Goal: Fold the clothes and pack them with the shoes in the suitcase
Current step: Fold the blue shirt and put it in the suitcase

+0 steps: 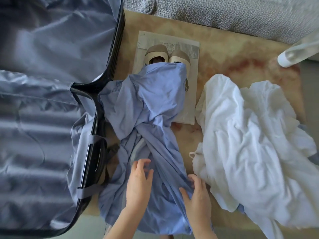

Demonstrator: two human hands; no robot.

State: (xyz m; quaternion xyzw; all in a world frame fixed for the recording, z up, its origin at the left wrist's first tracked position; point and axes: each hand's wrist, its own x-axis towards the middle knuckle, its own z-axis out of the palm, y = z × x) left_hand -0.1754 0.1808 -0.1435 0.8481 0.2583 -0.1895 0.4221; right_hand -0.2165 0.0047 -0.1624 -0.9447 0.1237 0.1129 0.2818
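A crumpled light blue garment (143, 107) lies down the middle of the floor, its far end draped over a pair of beige shoes (165, 55). My left hand (139, 181) hovers over its lower part with fingers spread and slightly bent. My right hand (196, 194) pinches a fold of the blue cloth at its right edge. The open suitcase (43, 83) with grey lining fills the left side. A heap of white clothes (255, 135) sits on the right.
The shoes stand on a sheet of newspaper (193, 54) on a beige marbled floor (233, 54). A grey textured sofa (224, 14) runs along the far edge. A white blurred object (296, 52) juts in at the upper right.
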